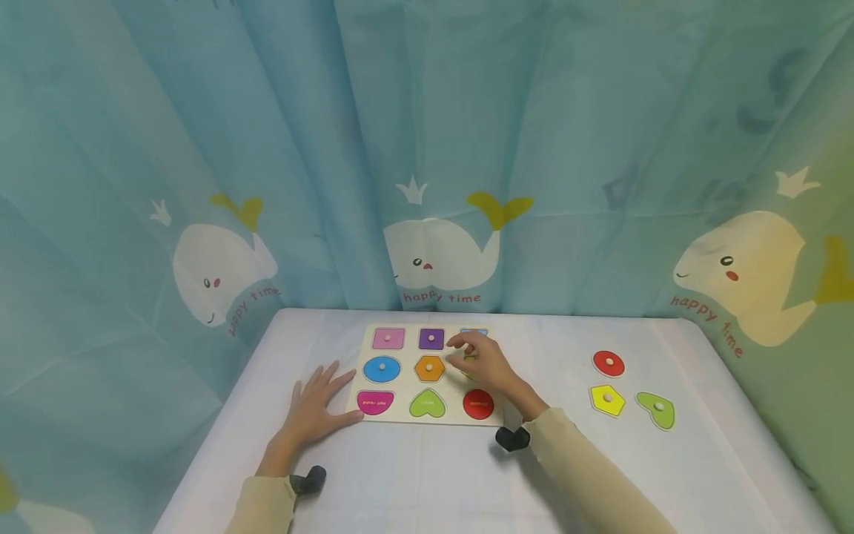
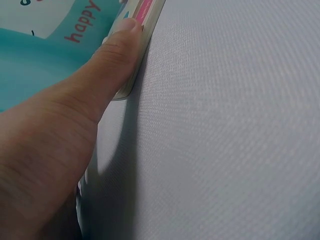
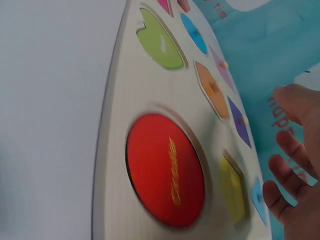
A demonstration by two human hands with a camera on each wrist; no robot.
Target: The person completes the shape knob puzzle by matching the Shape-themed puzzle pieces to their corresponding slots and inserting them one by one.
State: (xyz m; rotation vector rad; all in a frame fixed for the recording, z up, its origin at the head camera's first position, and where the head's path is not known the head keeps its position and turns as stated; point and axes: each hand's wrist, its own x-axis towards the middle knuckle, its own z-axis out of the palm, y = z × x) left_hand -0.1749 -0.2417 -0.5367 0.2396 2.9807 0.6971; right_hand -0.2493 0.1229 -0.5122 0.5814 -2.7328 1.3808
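Note:
A wooden shape puzzle board (image 1: 454, 423) lies on the table. Knobbed pieces sit in it: a pink square (image 1: 388, 339), a purple square (image 1: 431, 339), a blue oval (image 1: 382, 368) and an orange hexagon (image 1: 430, 368). The front-row spaces, a magenta half round (image 1: 375, 403), a green heart (image 1: 427, 403) and a red circle (image 3: 165, 170), show printed words and no knobs. My left hand (image 1: 312, 411) is spread at the board's left side, thumb on its near corner. Above the right part hovers my right hand (image 1: 485, 361), loosely bent, holding nothing, partly covering a yellow pentagon space (image 3: 232, 187).
To the right lie loose knobbed pieces: a red circle (image 1: 608, 363), a yellow pentagon (image 1: 607, 400) and a green heart (image 1: 657, 410). A blue curtain (image 1: 587, 148) with whale prints hangs behind the white-covered table (image 1: 414, 482).

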